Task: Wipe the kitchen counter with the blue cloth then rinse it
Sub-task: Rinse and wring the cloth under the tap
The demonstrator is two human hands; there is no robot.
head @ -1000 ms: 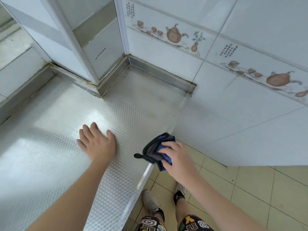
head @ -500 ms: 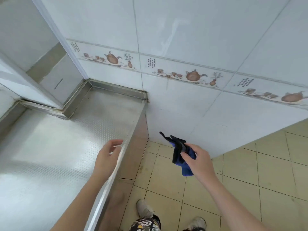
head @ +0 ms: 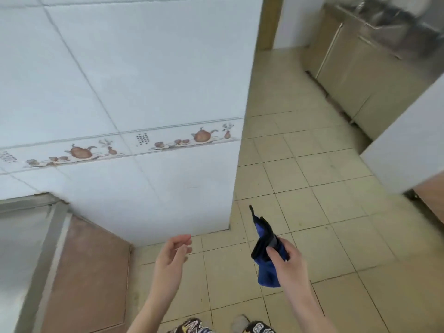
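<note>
Blue cloth point(head: 266, 258), bunched with dark trim, hangs over the floor at 5 o'clock, pinched between thumb and curled fingers of the right hand point(head: 287, 263). Left hand point(head: 171, 254), at 6 o'clock, is loosely spread and holds nothing. Textured steel counter point(head: 16, 248) lies at 8 o'clock, cropped. Wiping appears finished; rinsing calls for carrying the cloth to a sink, perhaps the blurred steel unit point(head: 374, 68) at 2 o'clock.
</note>
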